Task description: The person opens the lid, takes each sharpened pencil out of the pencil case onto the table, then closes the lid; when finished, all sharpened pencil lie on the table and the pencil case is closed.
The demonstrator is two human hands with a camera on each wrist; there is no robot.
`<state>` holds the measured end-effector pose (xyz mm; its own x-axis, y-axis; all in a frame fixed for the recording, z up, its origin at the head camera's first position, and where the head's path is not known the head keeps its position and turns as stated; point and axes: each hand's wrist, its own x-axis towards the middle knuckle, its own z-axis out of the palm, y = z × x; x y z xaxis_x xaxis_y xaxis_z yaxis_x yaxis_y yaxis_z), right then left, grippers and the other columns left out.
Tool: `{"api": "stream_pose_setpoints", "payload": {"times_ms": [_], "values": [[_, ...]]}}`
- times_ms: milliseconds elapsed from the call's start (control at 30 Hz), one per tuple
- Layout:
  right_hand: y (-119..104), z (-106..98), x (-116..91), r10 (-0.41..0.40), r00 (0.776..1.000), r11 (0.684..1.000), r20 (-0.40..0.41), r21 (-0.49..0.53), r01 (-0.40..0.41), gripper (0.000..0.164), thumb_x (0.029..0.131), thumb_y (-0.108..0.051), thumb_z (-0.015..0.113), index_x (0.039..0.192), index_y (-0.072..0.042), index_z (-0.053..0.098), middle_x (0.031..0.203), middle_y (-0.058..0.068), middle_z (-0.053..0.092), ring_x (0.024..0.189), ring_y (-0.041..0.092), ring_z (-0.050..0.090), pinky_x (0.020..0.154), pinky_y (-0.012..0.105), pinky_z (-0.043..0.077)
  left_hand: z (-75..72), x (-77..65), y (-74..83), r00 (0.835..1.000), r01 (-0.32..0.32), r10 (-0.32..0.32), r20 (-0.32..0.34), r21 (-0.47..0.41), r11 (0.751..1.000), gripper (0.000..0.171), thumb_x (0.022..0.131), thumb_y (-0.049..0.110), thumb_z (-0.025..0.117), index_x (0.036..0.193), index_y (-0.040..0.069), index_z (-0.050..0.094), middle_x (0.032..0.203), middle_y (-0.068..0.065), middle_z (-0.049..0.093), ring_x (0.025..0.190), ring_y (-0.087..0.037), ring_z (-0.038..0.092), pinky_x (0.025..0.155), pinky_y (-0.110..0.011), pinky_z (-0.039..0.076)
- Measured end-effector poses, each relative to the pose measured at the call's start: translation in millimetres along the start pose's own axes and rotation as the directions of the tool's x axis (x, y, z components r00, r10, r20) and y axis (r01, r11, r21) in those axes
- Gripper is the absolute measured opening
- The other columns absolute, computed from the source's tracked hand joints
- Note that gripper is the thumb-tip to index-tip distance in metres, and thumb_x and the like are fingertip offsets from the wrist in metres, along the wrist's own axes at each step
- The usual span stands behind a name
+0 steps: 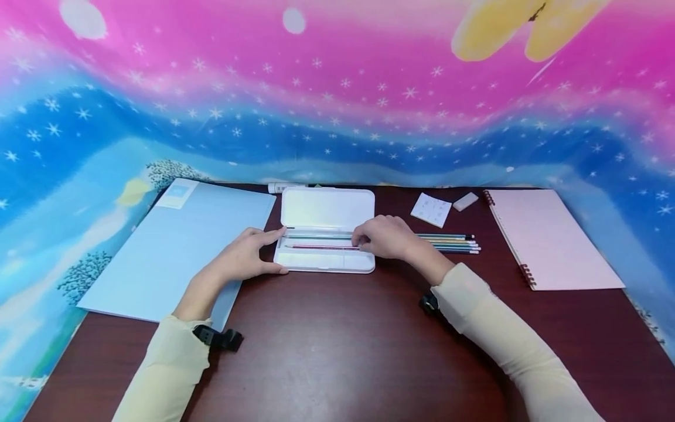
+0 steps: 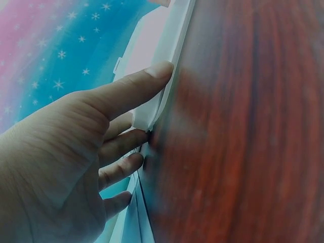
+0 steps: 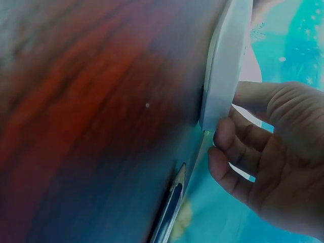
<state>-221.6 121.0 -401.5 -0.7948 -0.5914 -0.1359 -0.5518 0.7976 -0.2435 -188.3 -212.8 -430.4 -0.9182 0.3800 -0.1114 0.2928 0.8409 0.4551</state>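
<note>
A white pencil case [image 1: 316,261] lies with its lid [image 1: 327,205] raised at the back. My left hand [image 1: 239,258] grips its left end, thumb at the front corner and index finger at the back corner. In the left wrist view, the thumb [image 2: 152,76] presses the case's edge. Over the right end is my right hand [image 1: 387,235], fingers bent, pinching a red pencil [image 1: 321,247] that lies along the case. The pencil's far end is hidden by the hand. Behind it in the case lies a teal pencil [image 1: 321,236].
Several pencils [image 1: 453,246] lie to the right of the case. Farther back are a white patterned square [image 1: 431,210] and an eraser [image 1: 466,201]. A pink spiral notebook [image 1: 554,240] is at right, a light-blue folder [image 1: 184,252] at left. A white tube [image 1: 279,187] lies behind the case.
</note>
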Motion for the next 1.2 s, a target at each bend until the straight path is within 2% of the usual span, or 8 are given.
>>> {"api": "stream_pose_setpoints", "payload": {"times_ms": [200,367,467,633,767,1033,1200], "values": [[3,-2,-4,-0.011,0.997,0.997,-0.082,0.07,0.016,0.012,0.095,-0.022,0.071,0.102,-0.028,0.079,0.088,-0.01,0.067,0.076,0.01,0.055,0.058,0.027,0.042,0.1,-0.1,0.3,1.0,0.004,-0.004,-0.005,0.0,1.0,0.095,0.08,0.054,0.082,0.158,0.022,0.039,0.15,-0.013,0.054,0.135,-0.034,0.043,0.104,-0.058,0.044],[13,-8,-14,-0.018,0.985,0.987,-0.172,0.152,0.044,0.011,0.094,-0.02,0.072,0.1,-0.024,0.08,0.085,-0.006,0.064,0.074,0.012,0.053,0.064,0.03,0.042,0.8,-0.5,0.1,1.0,0.002,-0.002,-0.002,-0.003,1.0,0.095,0.08,0.054,0.082,0.158,0.022,0.039,0.151,-0.012,0.053,0.135,-0.034,0.043,0.105,-0.058,0.043],[22,-13,-22,-0.015,0.977,0.977,-0.212,0.205,0.059,0.012,0.094,-0.019,0.073,0.102,-0.023,0.081,0.092,-0.006,0.07,0.076,0.012,0.056,0.071,0.032,0.046,1.0,0.0,-0.3,1.0,0.002,-0.002,0.002,-0.004,1.0,0.095,0.08,0.055,0.081,0.158,0.022,0.038,0.152,-0.012,0.053,0.136,-0.034,0.043,0.105,-0.058,0.043],[43,-23,-41,-0.001,0.968,0.958,-0.249,0.279,0.072,0.017,0.093,-0.016,0.074,0.107,-0.022,0.082,0.103,-0.002,0.077,0.091,0.015,0.067,0.082,0.037,0.052,0.3,1.0,-0.9,1.0,0.005,-0.005,0.006,-0.002,1.0,0.095,0.08,0.056,0.08,0.158,0.022,0.037,0.152,-0.013,0.052,0.136,-0.034,0.042,0.105,-0.059,0.043],[61,-29,-58,0.014,0.957,0.951,-0.289,0.301,0.077,0.018,0.093,-0.012,0.073,0.107,-0.021,0.083,0.103,0.0,0.078,0.094,0.016,0.069,0.081,0.037,0.053,-1.1,1.3,-0.9,1.0,0.009,-0.009,0.008,-0.004,1.0,0.095,0.081,0.057,0.08,0.159,0.023,0.037,0.151,-0.013,0.052,0.136,-0.034,0.042,0.104,-0.059,0.043],[92,-26,-96,0.076,0.936,0.955,-0.343,0.295,0.031,0.017,0.094,-0.015,0.074,0.103,-0.025,0.083,0.1,-0.004,0.077,0.091,0.011,0.066,0.076,0.026,0.05,-2.1,0.0,0.6,1.0,0.005,-0.004,0.004,-0.006,1.0,0.095,0.08,0.055,0.081,0.158,0.022,0.038,0.152,-0.012,0.053,0.137,-0.034,0.042,0.105,-0.059,0.043],[109,-24,-120,0.158,0.936,0.945,-0.315,0.321,-0.052,0.014,0.095,-0.023,0.072,0.104,-0.026,0.083,0.1,-0.004,0.076,0.09,0.003,0.064,0.077,0.023,0.049,-0.7,-0.5,-0.6,1.0,0.004,-0.004,0.006,-0.005,1.0,0.095,0.08,0.055,0.081,0.158,0.022,0.038,0.151,-0.012,0.053,0.136,-0.034,0.042,0.105,-0.059,0.043]]}}
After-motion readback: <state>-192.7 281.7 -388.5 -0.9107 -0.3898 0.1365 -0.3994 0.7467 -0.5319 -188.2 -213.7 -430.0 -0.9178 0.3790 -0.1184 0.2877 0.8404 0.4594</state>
